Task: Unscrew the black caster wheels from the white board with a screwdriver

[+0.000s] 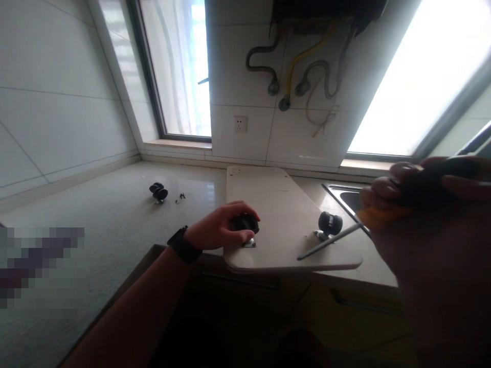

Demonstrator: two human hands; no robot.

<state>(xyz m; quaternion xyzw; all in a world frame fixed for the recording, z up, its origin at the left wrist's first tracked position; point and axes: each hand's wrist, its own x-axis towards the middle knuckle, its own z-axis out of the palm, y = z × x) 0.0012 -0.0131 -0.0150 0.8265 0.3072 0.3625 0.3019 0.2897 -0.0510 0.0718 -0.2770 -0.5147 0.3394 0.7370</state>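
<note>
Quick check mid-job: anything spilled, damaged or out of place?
No spill or damage that I can see. Untidy, though: small bits, probably screws, lie scattered on the counter beside the black wheels at left, where they could be knocked away.

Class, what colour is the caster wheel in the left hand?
Black; the wheel shows in the head view.

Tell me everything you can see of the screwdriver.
The screwdriver has a long, straight grey shaft that looks metal and a thick handle, orange near the shaft and dark further back. The right hand grips the handle. The shaft slants down leftward, its tip over the pale board; whether it touches is unclear.
</note>
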